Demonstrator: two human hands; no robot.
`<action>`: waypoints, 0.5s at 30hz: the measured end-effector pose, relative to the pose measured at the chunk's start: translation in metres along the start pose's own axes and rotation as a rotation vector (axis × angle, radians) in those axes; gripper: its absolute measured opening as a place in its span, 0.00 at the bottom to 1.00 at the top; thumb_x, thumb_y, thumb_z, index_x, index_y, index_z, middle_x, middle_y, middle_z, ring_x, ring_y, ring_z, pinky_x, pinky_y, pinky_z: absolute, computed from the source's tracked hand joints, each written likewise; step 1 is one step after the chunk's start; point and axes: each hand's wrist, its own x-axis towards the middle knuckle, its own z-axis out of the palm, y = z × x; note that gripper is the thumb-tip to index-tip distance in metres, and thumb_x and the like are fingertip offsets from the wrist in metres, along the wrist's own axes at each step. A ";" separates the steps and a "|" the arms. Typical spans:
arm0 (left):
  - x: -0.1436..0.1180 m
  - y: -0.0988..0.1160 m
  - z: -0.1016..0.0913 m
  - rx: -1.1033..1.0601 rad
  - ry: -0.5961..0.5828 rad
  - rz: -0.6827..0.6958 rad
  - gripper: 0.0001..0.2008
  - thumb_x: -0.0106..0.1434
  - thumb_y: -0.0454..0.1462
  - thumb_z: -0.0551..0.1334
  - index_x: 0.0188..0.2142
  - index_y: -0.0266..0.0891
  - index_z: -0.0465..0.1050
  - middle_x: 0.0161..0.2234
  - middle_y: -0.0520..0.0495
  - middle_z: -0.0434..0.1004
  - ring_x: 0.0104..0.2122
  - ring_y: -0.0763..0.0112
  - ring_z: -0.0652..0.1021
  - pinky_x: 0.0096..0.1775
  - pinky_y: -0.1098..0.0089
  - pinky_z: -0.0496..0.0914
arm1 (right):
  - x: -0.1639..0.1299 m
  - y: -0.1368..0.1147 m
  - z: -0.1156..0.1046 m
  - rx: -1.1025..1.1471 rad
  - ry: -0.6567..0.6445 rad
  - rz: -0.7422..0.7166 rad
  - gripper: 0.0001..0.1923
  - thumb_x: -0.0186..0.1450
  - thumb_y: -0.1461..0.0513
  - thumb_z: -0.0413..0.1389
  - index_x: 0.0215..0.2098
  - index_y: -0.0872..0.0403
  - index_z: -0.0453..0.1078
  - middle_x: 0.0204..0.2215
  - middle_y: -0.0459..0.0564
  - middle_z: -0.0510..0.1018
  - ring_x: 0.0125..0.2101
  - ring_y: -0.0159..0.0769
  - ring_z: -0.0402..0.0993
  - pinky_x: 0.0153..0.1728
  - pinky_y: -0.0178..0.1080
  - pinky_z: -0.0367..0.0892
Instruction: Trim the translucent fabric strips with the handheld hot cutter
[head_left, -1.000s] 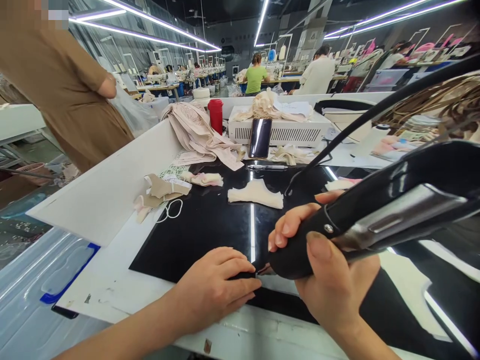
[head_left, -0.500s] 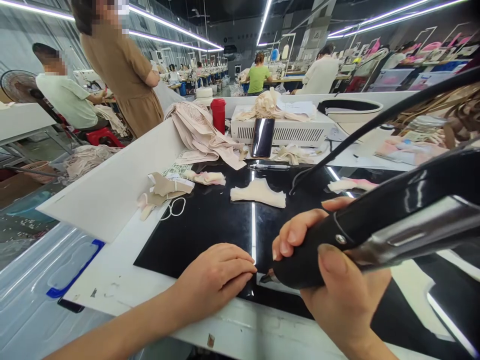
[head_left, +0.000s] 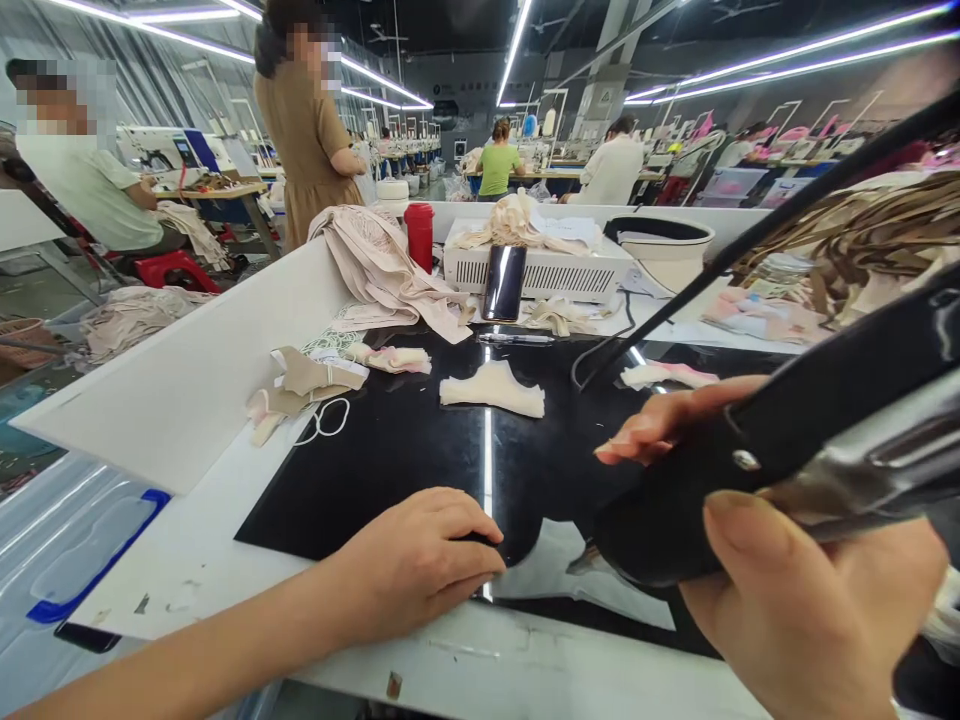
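My right hand (head_left: 810, 610) grips a thick black corded hand tool (head_left: 675, 520) with a silver metal lever along its side. The tool's narrow metal tip, slightly blurred, is over a thin pale fabric piece (head_left: 540, 568) on the black board (head_left: 375, 480). My left hand (head_left: 420, 560) lies low on the board near its front edge, fingers extended and together. Its fingertips touch the left corner of that piece. Farther back lies a thicker cream cut piece (head_left: 491, 388). Whether the metal tip touches the fabric is unclear.
Beige fabric strips (head_left: 390, 265), a red cup (head_left: 420, 236), an upright phone (head_left: 503, 283) and a white vented box (head_left: 570, 275) stand at the back. Fabric scraps (head_left: 315, 380) lie left, near a white side panel (head_left: 202, 370). The black cable (head_left: 705, 290) arches across the right. Co-workers are beyond.
The tool and my right hand have moved right and nearer, uncovering the pale fabric piece. My left hand stays near the front edge. The whole view has shifted slightly.
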 end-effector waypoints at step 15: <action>0.053 -0.025 -0.004 -0.325 -0.481 -0.061 0.32 0.69 0.43 0.74 0.68 0.43 0.68 0.67 0.38 0.75 0.74 0.50 0.65 0.75 0.41 0.51 | -0.002 0.010 -0.002 0.208 0.067 0.013 0.21 0.61 0.52 0.75 0.47 0.46 0.75 0.29 0.41 0.80 0.25 0.36 0.75 0.26 0.40 0.77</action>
